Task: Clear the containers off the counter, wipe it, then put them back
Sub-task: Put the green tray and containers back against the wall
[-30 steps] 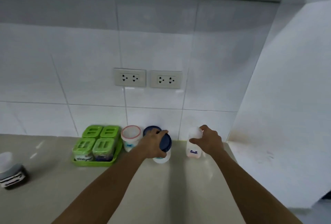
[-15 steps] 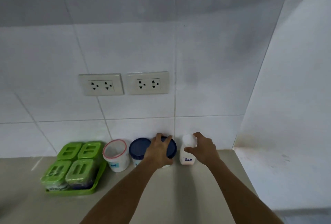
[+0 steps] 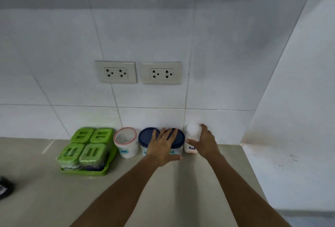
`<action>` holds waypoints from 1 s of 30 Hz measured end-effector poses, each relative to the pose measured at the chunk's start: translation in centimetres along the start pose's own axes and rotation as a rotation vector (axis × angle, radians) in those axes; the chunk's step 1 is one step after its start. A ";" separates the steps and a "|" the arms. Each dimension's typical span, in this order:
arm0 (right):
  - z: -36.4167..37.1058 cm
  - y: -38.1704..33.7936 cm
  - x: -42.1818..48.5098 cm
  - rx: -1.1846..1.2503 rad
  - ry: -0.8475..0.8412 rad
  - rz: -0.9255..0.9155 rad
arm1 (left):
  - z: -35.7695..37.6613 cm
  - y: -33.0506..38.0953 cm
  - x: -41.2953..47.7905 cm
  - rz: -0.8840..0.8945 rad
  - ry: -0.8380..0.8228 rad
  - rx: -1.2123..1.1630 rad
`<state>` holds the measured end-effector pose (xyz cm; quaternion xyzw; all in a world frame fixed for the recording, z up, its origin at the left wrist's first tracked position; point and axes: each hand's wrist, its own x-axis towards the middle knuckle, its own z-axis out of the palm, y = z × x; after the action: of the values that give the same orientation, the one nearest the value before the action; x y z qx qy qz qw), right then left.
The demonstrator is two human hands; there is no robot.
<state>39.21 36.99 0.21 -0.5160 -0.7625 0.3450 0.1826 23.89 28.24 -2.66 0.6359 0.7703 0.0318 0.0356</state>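
Containers standing along the bench's [image 3: 163, 190] far edge.
Left hand [image 3: 163, 147] is lying flat, released, on the right blue-lidded jar [image 3: 176, 140]; right hand [image 3: 205, 142] is loosely cupping the upright salt bottle [image 3: 193, 136], just left of its palm.

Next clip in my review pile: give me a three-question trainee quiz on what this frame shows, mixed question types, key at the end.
1. True or false: the salt bottle stands at the right end of the row along the wall.
2. The left hand is spread over: A) the red-rimmed tub, B) the right blue-lidded jar, C) the green tray.
3. Fill in: the green-lidded boxes sit in a tray, ____ of them.

Key: 1 true, the right hand is around it. 2 B. 3 four.
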 end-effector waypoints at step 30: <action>35.7 -33.6 -20.3 -0.203 -0.387 -0.581 | 5.4 -27.6 -42.9 -0.853 0.022 -0.249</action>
<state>2.46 -1.29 0.97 -0.2185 -0.9281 0.2924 0.0731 5.48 -19.10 -9.98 0.2518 0.9543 0.1135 0.1138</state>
